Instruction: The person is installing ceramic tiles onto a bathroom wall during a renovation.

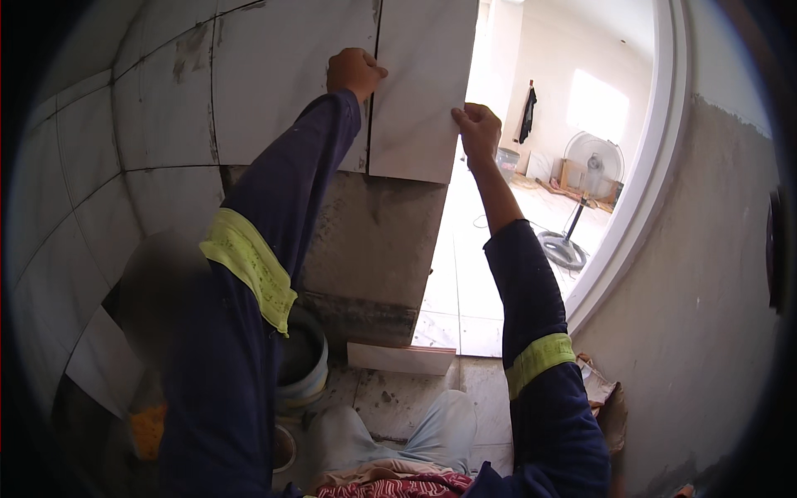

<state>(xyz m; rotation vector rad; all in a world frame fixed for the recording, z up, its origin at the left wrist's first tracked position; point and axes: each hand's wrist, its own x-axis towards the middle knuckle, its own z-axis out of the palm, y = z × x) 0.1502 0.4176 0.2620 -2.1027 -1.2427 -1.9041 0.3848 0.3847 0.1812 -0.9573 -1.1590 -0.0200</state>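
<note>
A narrow white wall tile (pixel 419 100) stands upright on the wall at the doorway side, with a dark vertical joint between it and a wider tile (pixel 278 91) to its left. My left hand (pixel 355 73) is closed with its fingertips at that joint; whatever it may pinch is too small to make out. My right hand (pixel 479 129) grips the narrow tile's free right edge between thumb and fingers. Below the tiles, a bare grey cement patch (pixel 369 241) shows on the wall.
A bucket (pixel 320 373) stands under my left forearm, near a loose tile strip (pixel 398 358) on the floor. An orange thing (pixel 147 430) lies at lower left, a crumpled paper bag (pixel 606 398) at right. Beyond the white door frame (pixel 643 216) stands a pedestal fan (pixel 594 166).
</note>
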